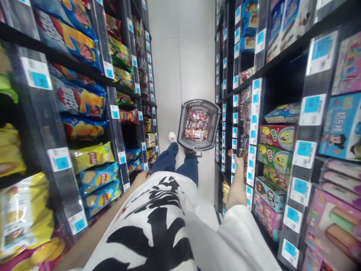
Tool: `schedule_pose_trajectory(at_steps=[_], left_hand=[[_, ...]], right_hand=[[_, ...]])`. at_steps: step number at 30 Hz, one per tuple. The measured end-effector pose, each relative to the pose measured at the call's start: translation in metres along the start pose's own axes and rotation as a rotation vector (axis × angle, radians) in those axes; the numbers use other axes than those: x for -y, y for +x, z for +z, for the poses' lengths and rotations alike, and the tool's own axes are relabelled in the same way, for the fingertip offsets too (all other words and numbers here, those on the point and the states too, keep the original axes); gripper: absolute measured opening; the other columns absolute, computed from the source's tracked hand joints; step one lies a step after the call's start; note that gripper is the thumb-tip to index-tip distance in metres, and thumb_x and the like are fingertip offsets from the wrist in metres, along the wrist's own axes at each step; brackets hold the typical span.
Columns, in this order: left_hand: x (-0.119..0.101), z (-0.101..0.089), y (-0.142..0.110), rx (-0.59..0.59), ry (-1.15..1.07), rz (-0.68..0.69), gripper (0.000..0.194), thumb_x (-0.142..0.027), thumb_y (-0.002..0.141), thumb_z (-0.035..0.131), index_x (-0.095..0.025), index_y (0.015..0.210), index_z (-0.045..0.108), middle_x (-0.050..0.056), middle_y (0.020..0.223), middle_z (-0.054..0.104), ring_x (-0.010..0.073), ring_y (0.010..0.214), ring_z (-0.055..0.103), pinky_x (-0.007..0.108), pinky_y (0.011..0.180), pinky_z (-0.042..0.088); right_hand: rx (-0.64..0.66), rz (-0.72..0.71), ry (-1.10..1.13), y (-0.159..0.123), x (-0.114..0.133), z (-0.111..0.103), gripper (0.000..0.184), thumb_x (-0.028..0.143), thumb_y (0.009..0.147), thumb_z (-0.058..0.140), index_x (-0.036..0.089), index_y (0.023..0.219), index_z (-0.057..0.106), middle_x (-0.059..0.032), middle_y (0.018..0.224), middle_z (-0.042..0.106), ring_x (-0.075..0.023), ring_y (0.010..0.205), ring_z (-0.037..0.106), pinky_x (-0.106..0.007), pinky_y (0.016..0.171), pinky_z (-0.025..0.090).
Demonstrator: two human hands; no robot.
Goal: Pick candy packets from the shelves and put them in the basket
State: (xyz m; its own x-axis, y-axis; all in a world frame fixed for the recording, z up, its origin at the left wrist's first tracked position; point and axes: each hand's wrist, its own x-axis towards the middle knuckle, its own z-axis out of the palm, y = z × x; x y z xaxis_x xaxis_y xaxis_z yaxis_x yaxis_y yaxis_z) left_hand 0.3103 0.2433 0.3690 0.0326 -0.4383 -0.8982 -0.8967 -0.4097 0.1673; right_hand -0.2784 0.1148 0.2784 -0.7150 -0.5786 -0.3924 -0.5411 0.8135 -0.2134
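I stand in a narrow shop aisle and look down over my white shirt with a black print. My right hand [239, 162] reaches to the lower right shelf, at the row of blue price tags [250, 177] beside boxed snacks [278, 158]; its fingers are hidden. My left hand [143, 175] hangs by my hip, close to the crisp bags [97, 177] on the left shelf, half hidden by the shirt. A grey shopping basket [182, 124] sits ahead near my feet, holding several red and pink snack packets [196, 126].
Tall black shelves line both sides: crisp bags [79, 99] on the left, coloured boxes [338, 128] on the right. A pale floor [186, 67] runs between them. My white shoe [172, 137] steps forward beside the basket.
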Motion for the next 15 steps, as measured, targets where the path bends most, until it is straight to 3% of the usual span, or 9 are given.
schedule_pose_trajectory(at_steps=[4,6,11,15], left_hand=[[0.004,-0.004,0.009,0.005,-0.031,-0.048,0.035,-0.024,0.097,0.039,-0.015,0.118,0.066,0.015,0.125,0.071,0.0263,0.117,0.065,0.033,0.100,0.047],[0.005,-0.008,0.015,0.015,-0.039,-0.076,0.038,-0.027,0.099,0.037,-0.016,0.119,0.067,0.015,0.125,0.071,0.0272,0.118,0.066,0.034,0.101,0.047],[0.004,-0.025,0.037,0.074,-0.018,-0.104,0.048,-0.041,0.103,0.030,-0.015,0.125,0.064,0.016,0.126,0.071,0.0313,0.118,0.067,0.037,0.101,0.049],[0.002,-0.039,0.058,0.182,0.061,-0.069,0.062,-0.053,0.102,0.032,-0.013,0.145,0.051,0.021,0.130,0.068,0.0343,0.120,0.066,0.039,0.100,0.049]], right_hand=[[-0.006,0.061,-0.040,-0.057,0.025,0.016,0.051,0.023,0.100,0.048,0.009,0.149,0.041,-0.0251,0.150,0.044,-0.0354,0.143,0.042,-0.056,0.120,0.031],[0.076,0.029,-0.062,-0.102,0.040,0.035,0.052,0.020,0.101,0.046,0.010,0.151,0.040,-0.0239,0.153,0.041,-0.0334,0.147,0.037,-0.053,0.122,0.031],[0.552,-0.054,-0.099,-0.226,0.075,0.098,0.038,0.035,0.098,0.065,0.016,0.130,0.060,-0.0107,0.134,0.060,-0.0251,0.118,0.062,-0.048,0.101,0.054],[0.852,-0.076,-0.109,-0.282,0.095,0.134,0.033,0.039,0.098,0.065,0.016,0.122,0.065,-0.0090,0.125,0.064,-0.0226,0.110,0.065,-0.043,0.096,0.057]])
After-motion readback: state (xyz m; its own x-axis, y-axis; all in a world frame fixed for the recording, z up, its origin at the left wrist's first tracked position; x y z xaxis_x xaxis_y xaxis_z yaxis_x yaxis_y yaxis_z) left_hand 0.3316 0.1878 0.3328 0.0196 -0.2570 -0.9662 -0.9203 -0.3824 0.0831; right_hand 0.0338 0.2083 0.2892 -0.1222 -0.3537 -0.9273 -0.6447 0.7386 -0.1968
